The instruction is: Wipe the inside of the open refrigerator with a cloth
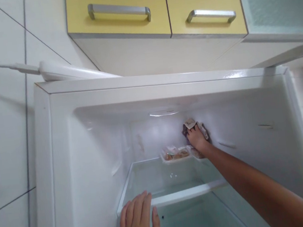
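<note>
Deep inside a white fridge (63, 156), my right hand (196, 137) presses a crumpled, patterned cloth (190, 124) against the back wall near the right corner. Its fingers are bent into the cloth. My left hand (139, 220) is at the front left edge of the glass shelf (171, 173), fingers extended and thumb apart, holding nothing. Just below the right hand, at the back of the shelf, sits a clear plastic tray (175, 154) of brownish food. A second pack (196, 153) beside it is partly hidden by my right wrist.
A lower glass shelf (191, 222) lies under the upper one. A lamp cover (164, 112) is set in the fridge ceiling. Yellow cabinets (118, 11) with metal handles hang above. A white device with a cable (61, 69) rests on top at left.
</note>
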The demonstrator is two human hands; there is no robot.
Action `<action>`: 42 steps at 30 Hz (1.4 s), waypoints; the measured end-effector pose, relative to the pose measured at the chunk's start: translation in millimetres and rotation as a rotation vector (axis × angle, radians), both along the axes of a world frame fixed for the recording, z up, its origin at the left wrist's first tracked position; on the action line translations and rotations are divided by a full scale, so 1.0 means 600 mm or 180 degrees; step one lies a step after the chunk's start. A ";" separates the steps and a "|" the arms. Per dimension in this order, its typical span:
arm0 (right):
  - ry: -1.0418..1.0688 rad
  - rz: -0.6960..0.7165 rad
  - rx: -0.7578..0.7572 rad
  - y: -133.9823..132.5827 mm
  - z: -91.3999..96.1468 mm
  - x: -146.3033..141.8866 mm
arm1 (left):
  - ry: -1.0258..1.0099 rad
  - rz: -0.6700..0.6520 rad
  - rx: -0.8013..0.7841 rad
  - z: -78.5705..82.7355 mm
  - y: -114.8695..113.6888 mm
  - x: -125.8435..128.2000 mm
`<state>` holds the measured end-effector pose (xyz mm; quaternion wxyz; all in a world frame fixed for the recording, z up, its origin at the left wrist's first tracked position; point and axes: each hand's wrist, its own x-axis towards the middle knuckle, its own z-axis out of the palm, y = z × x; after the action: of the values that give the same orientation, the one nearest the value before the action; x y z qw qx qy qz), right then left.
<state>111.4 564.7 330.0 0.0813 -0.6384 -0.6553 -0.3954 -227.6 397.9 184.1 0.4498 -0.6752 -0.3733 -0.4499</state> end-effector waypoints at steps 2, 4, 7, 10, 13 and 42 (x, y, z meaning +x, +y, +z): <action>0.0005 0.0038 -0.0020 0.011 -0.001 -0.001 | 0.0018 0.0021 -0.0041 -0.002 0.001 -0.002; 0.0004 0.0059 -0.0026 0.010 -0.002 -0.002 | 0.0014 0.0028 -0.0065 -0.003 0.000 -0.002; -0.0005 0.0048 -0.0024 -0.010 -0.003 -0.005 | 0.0031 0.0036 -0.0037 -0.001 -0.003 -0.002; -0.0017 -0.0002 0.0053 -0.049 -0.002 -0.006 | 0.0014 0.0020 0.0004 0.003 -0.008 0.000; -0.0065 -0.0027 0.0142 -0.102 0.001 -0.004 | -0.0020 0.0002 -0.0029 0.009 -0.013 0.001; 0.0334 -0.0323 0.0795 -0.250 0.118 0.000 | -0.0162 -0.0142 -0.0264 0.023 -0.036 -0.004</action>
<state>111.3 414.6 400.9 0.1741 -0.6754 -0.5628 -0.4436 -230.0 376.3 197.8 0.4015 -0.6898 -0.3878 -0.4610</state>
